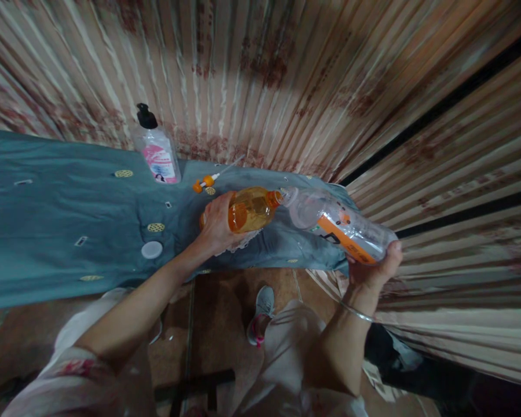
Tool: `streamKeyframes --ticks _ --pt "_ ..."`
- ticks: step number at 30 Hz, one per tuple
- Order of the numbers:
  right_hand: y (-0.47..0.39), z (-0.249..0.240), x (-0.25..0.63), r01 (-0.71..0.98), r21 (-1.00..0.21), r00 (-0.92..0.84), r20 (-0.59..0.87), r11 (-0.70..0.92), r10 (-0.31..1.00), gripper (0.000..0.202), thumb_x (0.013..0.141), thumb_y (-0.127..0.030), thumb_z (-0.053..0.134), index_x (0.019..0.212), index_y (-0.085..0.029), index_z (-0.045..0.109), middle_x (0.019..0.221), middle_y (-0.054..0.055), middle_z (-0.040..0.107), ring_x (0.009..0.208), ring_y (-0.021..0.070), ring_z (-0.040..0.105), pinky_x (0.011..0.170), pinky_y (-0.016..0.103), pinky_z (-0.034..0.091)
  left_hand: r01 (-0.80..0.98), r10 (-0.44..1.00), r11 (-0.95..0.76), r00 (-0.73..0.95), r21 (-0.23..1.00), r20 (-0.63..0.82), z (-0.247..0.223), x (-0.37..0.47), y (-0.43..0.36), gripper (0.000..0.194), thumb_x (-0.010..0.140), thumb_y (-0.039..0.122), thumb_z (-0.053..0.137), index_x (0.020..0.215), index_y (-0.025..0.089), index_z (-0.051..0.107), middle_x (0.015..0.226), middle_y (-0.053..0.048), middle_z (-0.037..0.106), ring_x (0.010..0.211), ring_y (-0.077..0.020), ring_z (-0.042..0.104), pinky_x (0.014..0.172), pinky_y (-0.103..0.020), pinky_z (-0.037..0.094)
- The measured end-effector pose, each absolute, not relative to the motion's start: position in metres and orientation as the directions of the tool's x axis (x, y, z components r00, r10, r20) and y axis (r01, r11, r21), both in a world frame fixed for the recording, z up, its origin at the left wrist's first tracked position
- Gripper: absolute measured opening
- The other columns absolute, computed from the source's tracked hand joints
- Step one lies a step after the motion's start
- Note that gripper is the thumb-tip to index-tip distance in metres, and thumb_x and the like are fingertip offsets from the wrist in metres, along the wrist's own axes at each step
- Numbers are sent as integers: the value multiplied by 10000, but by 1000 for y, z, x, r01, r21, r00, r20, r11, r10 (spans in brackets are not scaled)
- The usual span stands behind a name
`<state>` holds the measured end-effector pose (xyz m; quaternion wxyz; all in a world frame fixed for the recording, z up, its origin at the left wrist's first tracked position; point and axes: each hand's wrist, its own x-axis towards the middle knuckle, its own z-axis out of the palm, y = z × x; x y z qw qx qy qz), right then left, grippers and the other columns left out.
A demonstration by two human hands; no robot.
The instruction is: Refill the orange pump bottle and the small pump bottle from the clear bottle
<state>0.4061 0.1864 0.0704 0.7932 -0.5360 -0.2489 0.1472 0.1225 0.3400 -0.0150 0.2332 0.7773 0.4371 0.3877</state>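
My left hand (219,223) is wrapped round an amber see-through bottle (252,209), tilted on its side with its neck to the right. In my right hand (380,260) is a clear plastic bottle (345,229) with an orange label, gripped near its base and slanting down to the left. The two bottle mouths meet, or nearly so; I cannot tell if they touch. Behind the amber bottle lies an orange pump top (206,182) with a thin tube. A round white cap (151,249) rests on the cloth left of my left hand.
A clear pump bottle (160,156) with a black top and pink label stands at the back of the teal cloth (69,214). Pleated curtains (260,75) hang behind and at the right. Tiled floor (221,307) and a shoe (264,301) show below the front edge.
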Motion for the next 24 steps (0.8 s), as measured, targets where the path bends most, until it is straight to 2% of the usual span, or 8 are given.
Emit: streamKeyframes --ticks 10,17,20,24 --pt "187 67 410 28 -928 839 224 371 496 578 688 -707 656 991 -219 710 806 23 586 560 133 435 408 214 255 492 846 -533 327 688 422 -15 123 339 993 610 326 920 1443 188 397 1440 -172 598 1335 -415 580 1178 -633 418" --pt "187 68 409 31 -925 835 232 379 499 543 669 -698 673 915 -215 709 810 17 594 556 126 473 377 205 262 505 847 -531 319 680 425 -15 123 340 1019 592 357 933 1438 170 396 1426 -191 607 1322 -427 590 1152 -635 442" --pt "188 68 409 51 -926 824 251 375 507 579 675 -727 650 930 -210 710 811 18 589 550 123 457 375 207 252 506 849 -529 314 682 425 -16 124 341 1019 573 339 930 1434 178 409 1428 -187 615 1318 -421 601 1150 -619 452" --pt "189 68 408 52 -922 825 255 383 504 565 679 -717 656 922 -207 685 801 17 571 558 120 436 393 206 244 496 857 -515 291 699 425 -16 124 341 997 575 395 921 1419 195 428 1418 -176 625 1316 -416 613 1153 -611 454"
